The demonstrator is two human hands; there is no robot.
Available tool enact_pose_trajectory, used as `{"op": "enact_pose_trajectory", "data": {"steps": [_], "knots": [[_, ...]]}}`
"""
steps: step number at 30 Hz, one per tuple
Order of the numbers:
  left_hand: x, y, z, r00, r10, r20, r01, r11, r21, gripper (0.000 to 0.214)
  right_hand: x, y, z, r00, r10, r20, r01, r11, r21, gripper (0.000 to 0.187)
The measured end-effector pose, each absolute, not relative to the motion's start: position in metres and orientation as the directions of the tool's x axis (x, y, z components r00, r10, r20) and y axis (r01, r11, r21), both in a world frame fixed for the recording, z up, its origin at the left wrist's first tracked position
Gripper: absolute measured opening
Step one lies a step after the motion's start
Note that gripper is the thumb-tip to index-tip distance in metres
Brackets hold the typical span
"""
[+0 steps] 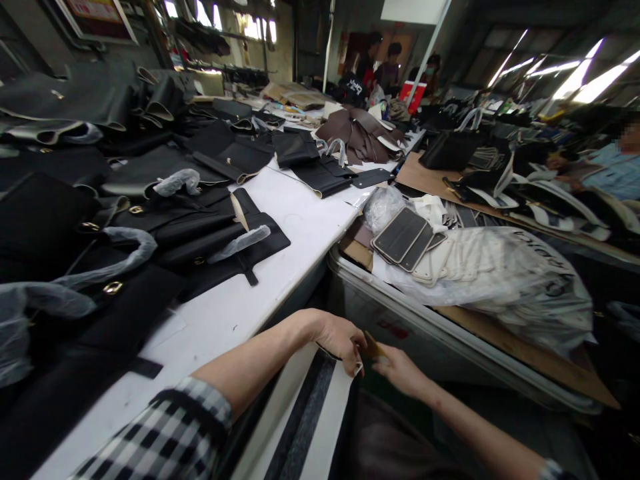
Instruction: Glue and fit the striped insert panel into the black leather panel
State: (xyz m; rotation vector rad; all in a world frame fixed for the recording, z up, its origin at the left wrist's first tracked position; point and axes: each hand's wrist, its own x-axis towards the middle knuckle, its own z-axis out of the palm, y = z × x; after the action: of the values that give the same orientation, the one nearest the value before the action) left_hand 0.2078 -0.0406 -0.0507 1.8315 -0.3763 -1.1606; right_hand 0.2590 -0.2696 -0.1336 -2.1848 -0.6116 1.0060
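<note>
Tan and thin, likely light and bendy, the small piece (373, 347) hangs just beside the tabletop (300, 220), above a white panel (330, 413); fingers of my left hand (340, 337) and right hand (403, 372) pinch its ends.

The room was dim overall, lit mainly by daylight from high windows (250, 23) at the back and blown-out skylight strips (590, 73) at upper right, which glared white without detail. The white surface (300, 220) caught that light brightly, while the black leather pieces (60, 200) sank into near-featureless shadow. Wide-angle distortion bent lines and stretched shapes toward the edges. The hands at the bottom showed slight softness, and one distant face was pixelated.
</note>
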Motion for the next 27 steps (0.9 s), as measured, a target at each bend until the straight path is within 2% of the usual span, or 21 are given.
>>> {"op": "enact_pose_trajectory", "data": {"steps": [2,5,7,9,14,19,27], "knots": [[0.209,-0.041,-0.053,0.481,-0.673,-0.563,0.239,-0.517,0.822,0.095,0.281,-0.299,-0.117,0.573,0.615,-0.542,0.088,-0.704,-0.704,0.043],[0.211,-0.04,-0.058,0.465,-0.68,-0.567,0.264,-0.505,0.822,0.098,0.3,-0.33,-0.084,0.372,0.613,-0.698,-0.009,-0.749,-0.663,0.045],[0.212,-0.04,-0.06,0.47,-0.675,-0.569,0.269,-0.504,0.821,0.099,0.301,-0.331,-0.064,0.212,0.645,-0.735,0.013,-0.754,-0.657,0.048],[0.212,-0.039,-0.061,0.479,-0.67,-0.567,0.272,-0.501,0.822,0.094,0.295,-0.319,-0.05,0.121,0.675,-0.728,0.074,-0.737,-0.671,0.047],[0.211,-0.038,-0.059,0.487,-0.674,-0.556,0.277,-0.484,0.83,0.064,0.281,-0.274,-0.042,0.074,0.721,-0.689,0.227,-0.685,-0.692,0.042],[0.216,-0.034,-0.059,0.528,-0.635,-0.564,0.212,-0.544,0.812,0.075,0.282,-0.257,-0.049,0.057,0.721,-0.69,0.272,-0.676,-0.685,0.042],[0.218,-0.029,-0.06,0.515,-0.648,-0.562,0.193,-0.551,0.812,0.068,0.28,-0.254,-0.058,0.04,0.7,-0.713,0.218,-0.703,-0.677,0.045]]}}
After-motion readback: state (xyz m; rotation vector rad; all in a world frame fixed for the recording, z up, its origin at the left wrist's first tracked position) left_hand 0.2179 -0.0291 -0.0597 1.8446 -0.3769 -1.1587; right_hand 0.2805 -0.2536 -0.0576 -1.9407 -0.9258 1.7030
